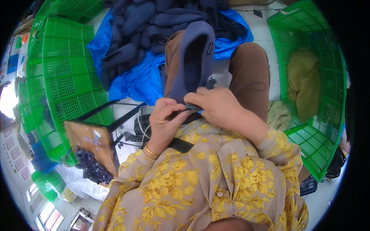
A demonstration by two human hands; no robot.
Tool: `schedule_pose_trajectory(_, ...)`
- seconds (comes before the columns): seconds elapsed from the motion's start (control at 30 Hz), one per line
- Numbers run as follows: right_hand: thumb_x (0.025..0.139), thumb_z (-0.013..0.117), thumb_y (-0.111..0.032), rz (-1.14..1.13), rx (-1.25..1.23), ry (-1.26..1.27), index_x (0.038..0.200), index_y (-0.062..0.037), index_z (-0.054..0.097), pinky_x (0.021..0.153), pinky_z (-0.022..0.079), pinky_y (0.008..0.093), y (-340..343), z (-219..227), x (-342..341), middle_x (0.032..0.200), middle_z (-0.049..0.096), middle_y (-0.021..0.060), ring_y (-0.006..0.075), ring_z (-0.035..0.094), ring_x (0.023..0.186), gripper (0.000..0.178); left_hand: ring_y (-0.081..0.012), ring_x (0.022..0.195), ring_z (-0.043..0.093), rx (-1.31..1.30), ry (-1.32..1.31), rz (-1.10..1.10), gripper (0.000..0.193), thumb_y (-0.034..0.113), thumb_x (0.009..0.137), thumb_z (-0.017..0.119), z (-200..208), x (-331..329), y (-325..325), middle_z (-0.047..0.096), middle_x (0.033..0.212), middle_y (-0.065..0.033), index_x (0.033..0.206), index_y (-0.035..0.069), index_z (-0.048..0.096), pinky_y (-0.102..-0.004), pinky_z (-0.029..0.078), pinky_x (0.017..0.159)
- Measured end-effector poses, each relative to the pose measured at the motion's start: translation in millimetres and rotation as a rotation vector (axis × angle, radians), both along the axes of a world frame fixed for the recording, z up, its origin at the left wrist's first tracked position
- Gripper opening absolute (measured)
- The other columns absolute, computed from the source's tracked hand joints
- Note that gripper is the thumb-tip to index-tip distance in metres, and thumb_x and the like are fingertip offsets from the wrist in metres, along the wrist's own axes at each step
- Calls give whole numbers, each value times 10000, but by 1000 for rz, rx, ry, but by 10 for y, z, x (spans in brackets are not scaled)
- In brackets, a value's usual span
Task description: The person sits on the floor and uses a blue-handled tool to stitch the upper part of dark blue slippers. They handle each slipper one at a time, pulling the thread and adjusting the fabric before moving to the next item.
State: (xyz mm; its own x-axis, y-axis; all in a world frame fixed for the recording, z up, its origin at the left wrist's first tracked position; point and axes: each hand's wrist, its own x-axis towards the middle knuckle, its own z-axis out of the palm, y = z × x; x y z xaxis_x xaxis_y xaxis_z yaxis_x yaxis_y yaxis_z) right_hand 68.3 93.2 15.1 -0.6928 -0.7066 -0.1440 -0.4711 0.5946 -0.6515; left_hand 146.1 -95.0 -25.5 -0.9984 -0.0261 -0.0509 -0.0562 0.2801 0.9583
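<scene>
A navy felt slipper (209, 63) lies along my lap, its toe pointing away and its dark opening facing up. A small dark label shows on its right rim. At its heel end, my left hand (165, 115) is closed in a pinch on the slipper's edge. Close against those fingers, my right hand (219, 104) is closed on a small grey-and-blue tool (194, 109) that looks like thread snips. The fingers cover most of this tool and part of the heel.
Beyond my knees, a heap of navy slippers (142, 19) rests on blue plastic sheeting (135, 82). Green plastic crates (65, 57) stand at left. On the right, another green crate (314, 148) holds olive cloth (304, 81). A wooden stool (90, 138) with dark scraps beside it is at lower left.
</scene>
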Motion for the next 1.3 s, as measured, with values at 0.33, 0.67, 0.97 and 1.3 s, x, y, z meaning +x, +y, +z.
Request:
schedule_pose_trajectory(0.33,946,560,-90,-518,-948,-654,1008,-87,564,575,392,195,-155,419,-140,712,472,-41,26,451,642,63,-216,750,541,-150,27,-32,149,36,708,755,133,-154,56,556,765,-63,823,44,660,-309,425,666)
schedule_pose_trajectory(0.67,945,542,-63,-412,-1270,-960,1054,-17,518,517,380,218,122,632,25,812,530,15,44,452,579,120,-144,677,514,-287,92,-200,291,38,765,729,407,-453,-64,557,988,-85,1032,36,615,-242,431,599)
schedule_pose_trajectory(0.97,952,523,-57,-500,-1261,-893,1072,-14,520,596,430,217,265,625,75,942,551,32,47,512,664,127,-234,982,514,-1129,259,-990,196,59,706,615,797,-1043,-205,579,909,-45,901,79,631,-386,394,846)
schedule_pose_trajectory(1.3,961,443,0,-614,-1395,-640,1072,-7,458,598,435,282,732,552,208,877,511,40,65,455,584,113,-95,591,593,115,-642,-369,93,77,910,603,602,-977,383,611,771,-61,926,0,554,-221,489,484)
